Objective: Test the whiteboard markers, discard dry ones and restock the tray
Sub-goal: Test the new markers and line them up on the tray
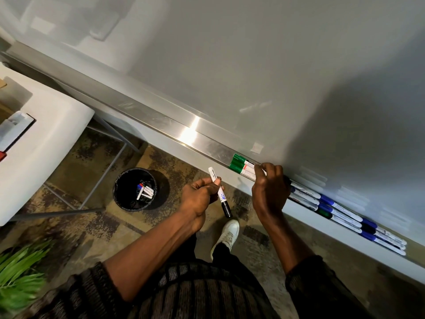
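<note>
My left hand (199, 197) grips a white marker with a black cap (219, 192), cap end pointing down, held below the tray. My right hand (270, 187) rests on the whiteboard's metal tray (190, 134), its fingers closed around the white barrels of the green-capped markers (239, 163) that lie there. To the right of that hand, several blue, green and black capped markers (345, 215) lie in rows along the tray. The whiteboard (253, 65) above is blank.
A black bin (135, 189) on the carpet below left holds several discarded markers. A white table (41, 143) with metal legs stands at left, with a box on it. A green plant (20, 270) is at lower left. My white shoe (227, 236) is below the tray.
</note>
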{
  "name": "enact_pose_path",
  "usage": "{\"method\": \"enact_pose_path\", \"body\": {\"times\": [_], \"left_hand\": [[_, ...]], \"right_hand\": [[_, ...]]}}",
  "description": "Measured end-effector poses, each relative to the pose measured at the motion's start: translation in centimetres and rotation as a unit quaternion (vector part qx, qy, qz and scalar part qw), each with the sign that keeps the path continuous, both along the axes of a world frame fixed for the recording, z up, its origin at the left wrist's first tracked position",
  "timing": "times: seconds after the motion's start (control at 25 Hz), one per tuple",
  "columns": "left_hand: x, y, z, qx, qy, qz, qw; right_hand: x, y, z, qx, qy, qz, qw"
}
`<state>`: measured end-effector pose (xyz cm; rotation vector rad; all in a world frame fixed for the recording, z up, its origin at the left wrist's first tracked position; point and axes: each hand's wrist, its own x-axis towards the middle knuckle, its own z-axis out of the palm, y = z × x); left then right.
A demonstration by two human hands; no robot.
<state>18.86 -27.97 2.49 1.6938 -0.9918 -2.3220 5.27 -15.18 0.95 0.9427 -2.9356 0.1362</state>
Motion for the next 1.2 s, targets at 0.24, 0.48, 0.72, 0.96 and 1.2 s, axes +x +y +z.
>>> {"method": "enact_pose_path", "body": {"times": [0.24, 0.48, 0.72, 0.96, 1.2], "left_hand": [[-0.1, 0.6, -0.3, 0.005, 0.002, -0.005, 1.000], [-1.1, 0.2, 0.8, 0.120, 0.036, 0.080, 0.989], [-2.0, 0.7, 0.9, 0.233, 0.108, 0.105, 0.961], [-2.3, 2.4, 0.9, 0.136, 0.112, 0.013, 0.984], [-1.3, 2.6, 0.3, -0.182, 0.053, -0.185, 0.964]], "right_hand": [[-0.1, 0.2, -0.2, -0.035, -0.019, -0.009, 0.999], [2.5, 0.2, 3.1, -0.213, -0.178, -0.134, 0.951], [5.2, 1.0, 4.8, -0.530, -0.416, -0.333, 0.660], [5.0, 0.6, 4.5, -0.555, -0.388, -0.340, 0.652], [4.2, 1.1, 5.2, -0.505, -0.318, -0.233, 0.768]]}}
